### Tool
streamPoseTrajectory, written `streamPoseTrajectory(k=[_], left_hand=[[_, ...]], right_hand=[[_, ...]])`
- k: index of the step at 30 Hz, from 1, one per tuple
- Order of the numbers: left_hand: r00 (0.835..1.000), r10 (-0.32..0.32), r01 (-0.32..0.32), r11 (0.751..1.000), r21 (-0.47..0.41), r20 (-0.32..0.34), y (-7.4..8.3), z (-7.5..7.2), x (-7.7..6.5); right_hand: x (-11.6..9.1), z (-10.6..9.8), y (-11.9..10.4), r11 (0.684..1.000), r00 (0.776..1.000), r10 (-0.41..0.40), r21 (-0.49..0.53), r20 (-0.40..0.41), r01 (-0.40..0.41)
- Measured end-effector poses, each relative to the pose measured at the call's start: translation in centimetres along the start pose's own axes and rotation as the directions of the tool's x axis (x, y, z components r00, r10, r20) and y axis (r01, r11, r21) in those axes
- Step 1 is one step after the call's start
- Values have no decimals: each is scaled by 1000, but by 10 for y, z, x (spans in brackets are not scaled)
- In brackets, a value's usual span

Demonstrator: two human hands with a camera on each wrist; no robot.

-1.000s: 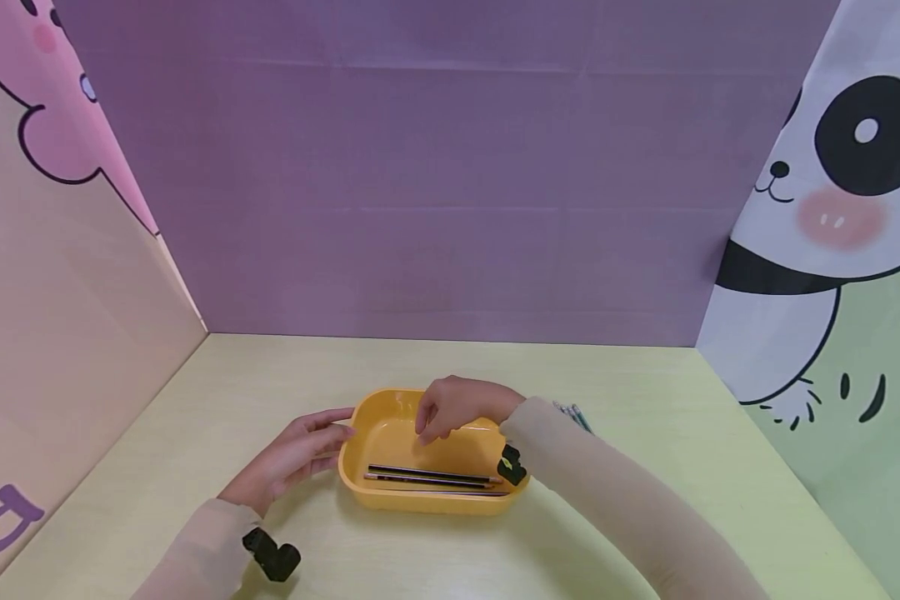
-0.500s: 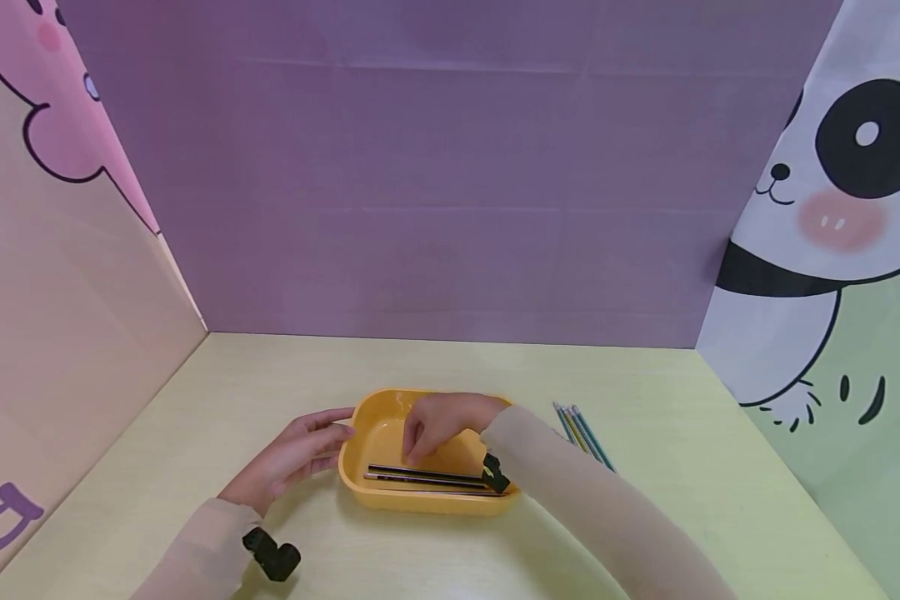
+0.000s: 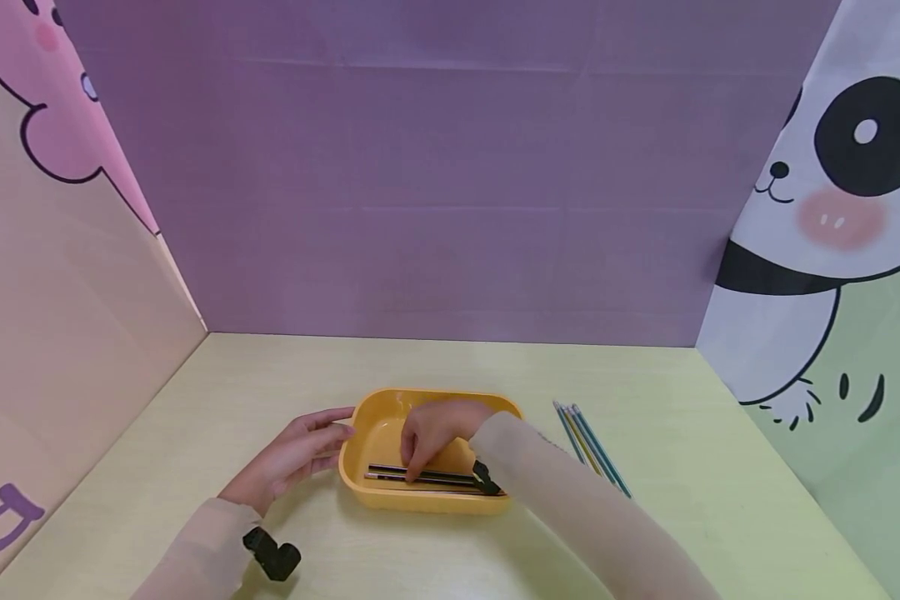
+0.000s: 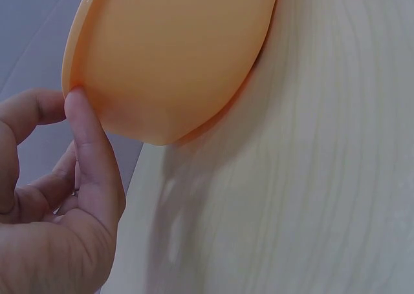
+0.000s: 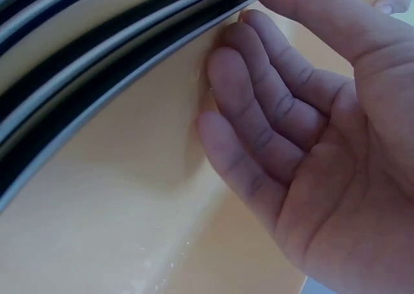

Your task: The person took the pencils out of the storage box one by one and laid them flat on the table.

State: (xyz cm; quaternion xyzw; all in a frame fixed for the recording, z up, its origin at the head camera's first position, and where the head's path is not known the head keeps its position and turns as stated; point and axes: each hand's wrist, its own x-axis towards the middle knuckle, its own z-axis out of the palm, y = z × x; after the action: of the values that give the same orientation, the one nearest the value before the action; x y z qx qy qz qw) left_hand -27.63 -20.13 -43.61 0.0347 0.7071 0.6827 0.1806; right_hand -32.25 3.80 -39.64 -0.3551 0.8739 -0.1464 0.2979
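The yellow tray (image 3: 435,502) stands on the table with several black-and-silver striped pencils (image 3: 386,472) lying along its near side. My left hand (image 3: 300,454) holds the tray's left end. In the left wrist view, the thumb (image 4: 90,145) lies against the outer wall and a finger meets the rim. Inside the tray, my right hand (image 3: 438,429) reaches down to the pencils. Its thumb and forefinger pinch at a pencil (image 5: 129,81) in the right wrist view, where the fingertips are partly out of frame. The other fingers curl loosely beside it.
Several blue, green and yellow pencils (image 3: 592,450) lie on the table (image 3: 682,500) to the right of the tray, beside my right sleeve. A purple backdrop (image 3: 450,208) closes off the back, and printed panels stand at both sides.
My right hand has come down and toward me inside the tray, from above its middle to the striped pencils. More of the coloured pencils shows now. The left hand and tray have stayed put.
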Motion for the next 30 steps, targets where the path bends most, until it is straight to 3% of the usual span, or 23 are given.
streamPoseTrajectory(k=[7,14,30], left_hand=[[1000,5,-4,1000,13,-12,0,-1,0],[1000,24,-24,1000,12,4,-3,-3,0],[999,35,-35,999,4,24,-2,-1,0]], right_hand=[[1,1,-5,999,999,6,-32,45,-4],[0,1,-7,997,995,45,59,89,-51],[0,0,-4,992,998,21,123,62,-29]])
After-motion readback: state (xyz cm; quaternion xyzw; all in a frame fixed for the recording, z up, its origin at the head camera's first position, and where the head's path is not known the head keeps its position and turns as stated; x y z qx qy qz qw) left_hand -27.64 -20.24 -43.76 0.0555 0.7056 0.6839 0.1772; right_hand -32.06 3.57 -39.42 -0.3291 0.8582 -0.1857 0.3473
